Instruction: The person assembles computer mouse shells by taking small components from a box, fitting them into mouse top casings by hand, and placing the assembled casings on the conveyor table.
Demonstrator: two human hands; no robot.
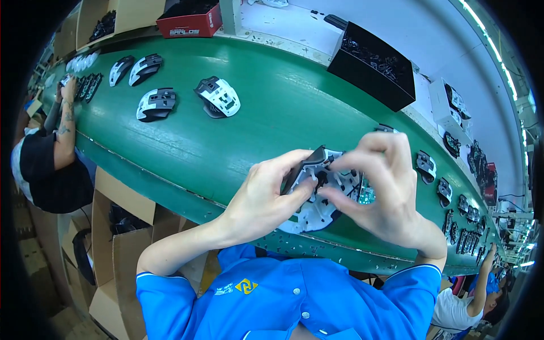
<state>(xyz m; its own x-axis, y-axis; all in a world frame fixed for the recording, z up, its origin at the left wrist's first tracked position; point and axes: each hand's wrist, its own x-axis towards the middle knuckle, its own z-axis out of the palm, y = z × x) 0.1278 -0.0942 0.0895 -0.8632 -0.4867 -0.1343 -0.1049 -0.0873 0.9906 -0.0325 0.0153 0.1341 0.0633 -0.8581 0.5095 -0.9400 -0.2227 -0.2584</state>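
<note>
My left hand (pixel 260 190) grips a computer mouse shell (pixel 314 218), white inside with a dark edge, tilted so its hollow inner side shows. The left thumb presses into the hollow. My right hand (pixel 388 192) is curled at the same shell, its thumb and forefinger bent around a dark spot inside; what they pinch is too small and blurred to name. Partly hidden behind the right hand is a green circuit board (pixel 367 195). Ahead on the green bench lies a white and grey mouse shell (pixel 218 97), with another such shell (pixel 156 105) to its left.
A black box (pixel 371 68) and a red box (pixel 190 22) stand along the far edge of the green bench (pixel 266 96). Rows of dark parts (pixel 467 242) lie at right. Cardboard boxes (pixel 130 266) stand below left. One person (pixel 51 153) works at left, another (pixel 462 306) at right.
</note>
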